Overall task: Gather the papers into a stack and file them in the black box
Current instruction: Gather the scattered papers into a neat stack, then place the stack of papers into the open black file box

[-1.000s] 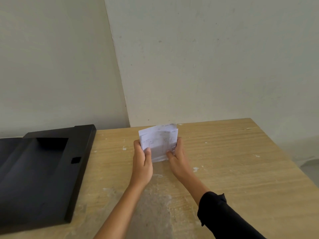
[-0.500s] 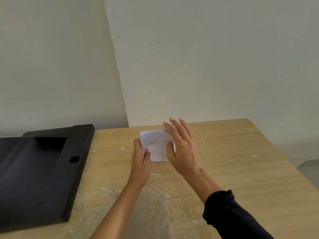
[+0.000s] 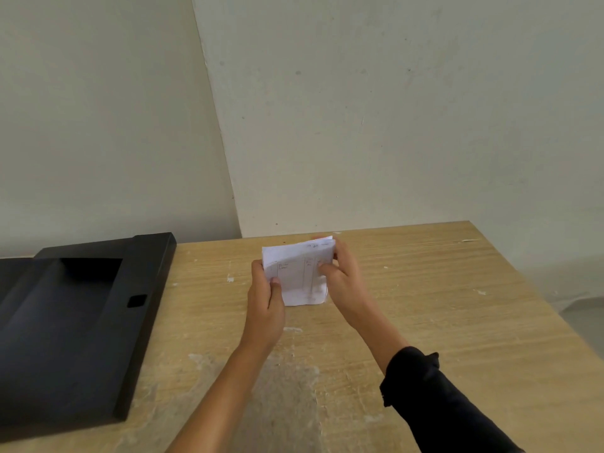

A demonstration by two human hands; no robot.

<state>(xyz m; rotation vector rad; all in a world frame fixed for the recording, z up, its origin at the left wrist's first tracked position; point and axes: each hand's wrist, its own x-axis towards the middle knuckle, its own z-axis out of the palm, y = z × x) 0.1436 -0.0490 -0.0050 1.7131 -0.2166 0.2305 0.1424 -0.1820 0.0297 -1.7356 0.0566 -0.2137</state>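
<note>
A small stack of white papers (image 3: 299,273) with faint ruled lines and handwriting stands tilted above the wooden table (image 3: 425,305), near its far middle. My left hand (image 3: 264,299) grips the stack's left edge, thumb on the front sheet. My right hand (image 3: 343,282) holds the right edge, fingers wrapped behind the stack and thumb on the front. The black box (image 3: 75,322) lies open and flat at the table's left side, well apart from both hands, its inside dark and bare.
Pale plaster walls meet in a corner right behind the table. White paint smears mark the wood around my forearms. The table's right edge (image 3: 536,308) drops off to a grey floor.
Half a second ago my right hand was open and spread over the papers. It has now closed on the stack's right edge, and the stack is tilted up again.
</note>
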